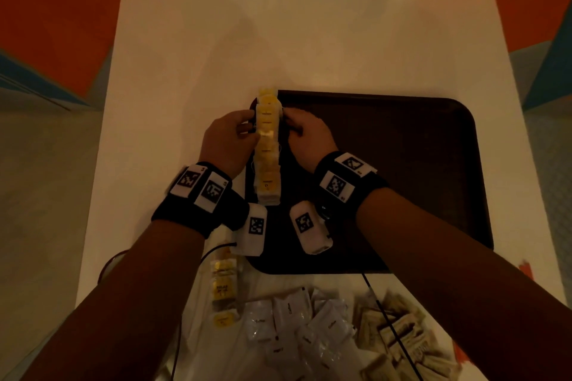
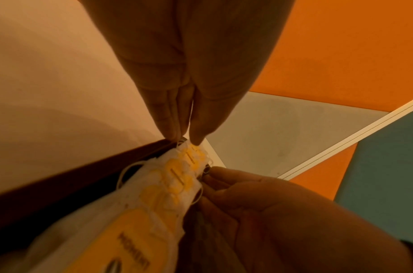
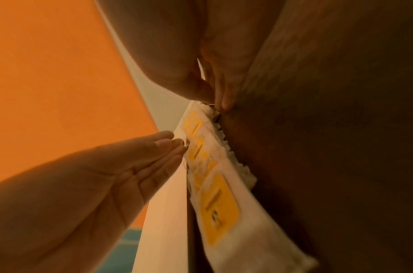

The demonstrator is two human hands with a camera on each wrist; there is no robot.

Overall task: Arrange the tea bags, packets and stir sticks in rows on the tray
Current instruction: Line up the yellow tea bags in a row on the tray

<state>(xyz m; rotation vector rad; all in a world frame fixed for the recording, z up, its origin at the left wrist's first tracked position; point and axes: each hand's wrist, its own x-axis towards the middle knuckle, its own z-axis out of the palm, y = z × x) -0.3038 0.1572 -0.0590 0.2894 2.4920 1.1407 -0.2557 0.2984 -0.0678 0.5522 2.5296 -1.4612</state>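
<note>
Your forearms and the wrist bands with their square black-and-white markers hide the near-left corner of the dark brown tray [image 1: 402, 164] and part of the row of tea bags [image 1: 267, 151], so you cannot tell how far that row reaches toward you. The row runs along the tray's left edge, overlapping like shingles, its far end poking past the tray's far-left corner. Your left hand [image 1: 227, 141] lies with straight fingers [image 3: 163, 146] against the row's left side, holding nothing; your right hand [image 1: 305, 136] touches the right side with fingers bent, and whether it pinches a bag or a string cannot be told. The yellow labels carry dark print, too blurred and oblique to read with any certainty. A few loose tea bags [image 1: 223, 288] lie near the table's near edge, left of the white packets [image 1: 291, 318], whose small dark wording is unreadable, and the tan packets [image 1: 399, 331], partly cut off by the frame.
</note>
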